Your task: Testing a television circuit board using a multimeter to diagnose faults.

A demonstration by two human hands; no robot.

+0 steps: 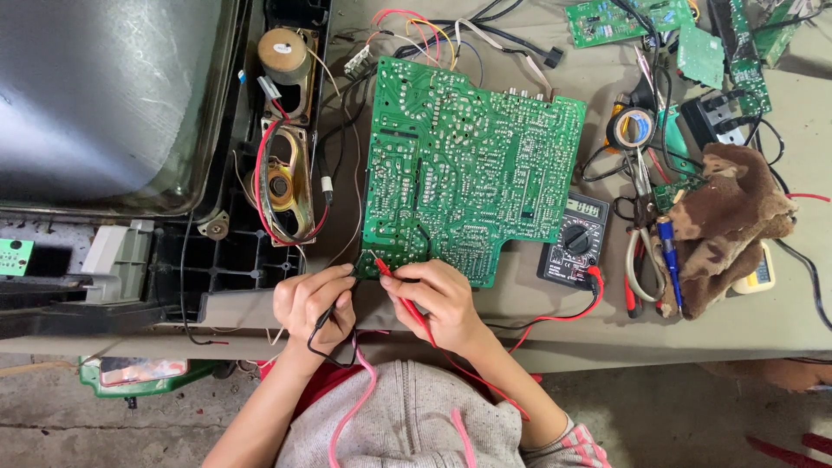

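Green circuit board [468,165], solder side up, under your two probes on the counter [780,312].

Item: large board, notched lower right corner, silver solder points, coloured wires at its top edge; it lies mid-counter between the speaker frame [282,186] and the multimeter [575,240]. Your left hand [312,303] pinches the black probe [334,303]; your right hand [438,299] pinches the red probe [399,290]; both tips meet the board's lower left edge. Surface: drab counter with tape roll [631,128], pliers [641,251], brown cloth [732,221], smaller boards [607,22]. Left: grey screen tube [104,95] in an open casing. Below: concrete floor [676,416].
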